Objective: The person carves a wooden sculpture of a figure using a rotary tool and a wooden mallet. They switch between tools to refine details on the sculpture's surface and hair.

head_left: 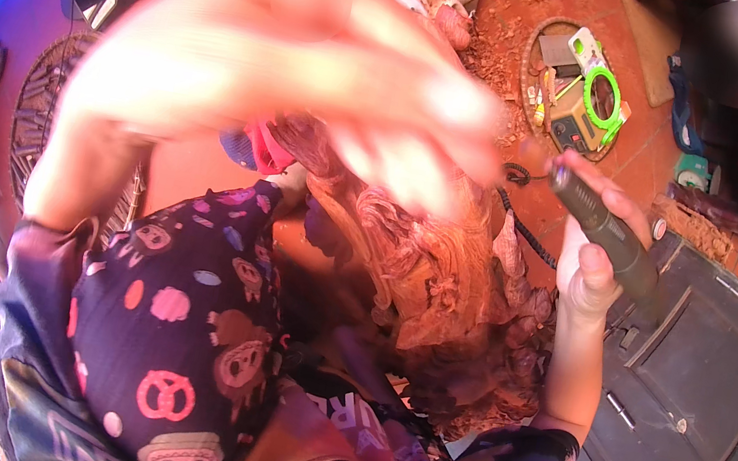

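My left hand (315, 85) is raised close to the camera, overexposed and smeared by motion. Its fingers point right toward the tip of a dark cylindrical handpiece (616, 243); whether they hold anything cannot be made out. My right hand (583, 262) is wrapped round that handpiece, which slants with its tip up and left. A black coiled cord (533, 241) runs beside the tool. Below and between my hands stands a reddish-brown carved wooden piece (421, 269) with deep folds and relief. Part of it is hidden behind my left hand.
A round tray (527, 81) holds a yellowish control box (573, 128) and a bright green ring (601, 96). Wood chips (488, 75) litter the reddish floor. Dark grey panelled boards (695, 383) lie to the right. A woven basket (35, 116) with thin tools stands at left.
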`<action>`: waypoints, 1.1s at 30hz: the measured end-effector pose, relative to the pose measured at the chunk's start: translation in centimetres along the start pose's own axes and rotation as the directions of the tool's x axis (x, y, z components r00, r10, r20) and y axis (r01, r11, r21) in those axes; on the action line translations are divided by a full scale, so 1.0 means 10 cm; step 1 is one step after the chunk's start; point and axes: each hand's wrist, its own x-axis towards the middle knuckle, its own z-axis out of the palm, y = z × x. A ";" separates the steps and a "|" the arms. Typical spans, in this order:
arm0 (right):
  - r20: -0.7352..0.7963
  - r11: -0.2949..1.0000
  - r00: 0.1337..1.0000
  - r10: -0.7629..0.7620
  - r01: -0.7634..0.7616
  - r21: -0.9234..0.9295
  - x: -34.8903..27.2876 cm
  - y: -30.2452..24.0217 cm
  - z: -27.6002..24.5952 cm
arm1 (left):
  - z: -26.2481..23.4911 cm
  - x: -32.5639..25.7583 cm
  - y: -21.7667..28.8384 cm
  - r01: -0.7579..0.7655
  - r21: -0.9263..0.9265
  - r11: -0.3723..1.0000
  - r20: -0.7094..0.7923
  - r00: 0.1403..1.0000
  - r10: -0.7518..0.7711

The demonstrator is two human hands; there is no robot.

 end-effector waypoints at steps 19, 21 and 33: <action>0.014 0.917 0.962 0.273 -0.265 0.300 -0.33 0.09 0.05 | -0.36 -0.43 -0.32 0.192 0.263 0.946 -0.503 0.863 -0.035; -0.100 0.845 0.933 0.345 -0.262 0.467 -0.39 -0.03 0.07 | -0.19 -0.42 -0.23 -0.111 0.457 0.882 -0.304 0.913 0.273; -0.076 0.510 0.721 0.688 -0.407 0.758 -0.31 0.25 0.01 | -0.26 0.60 0.27 -0.078 0.546 0.834 -0.054 0.990 0.128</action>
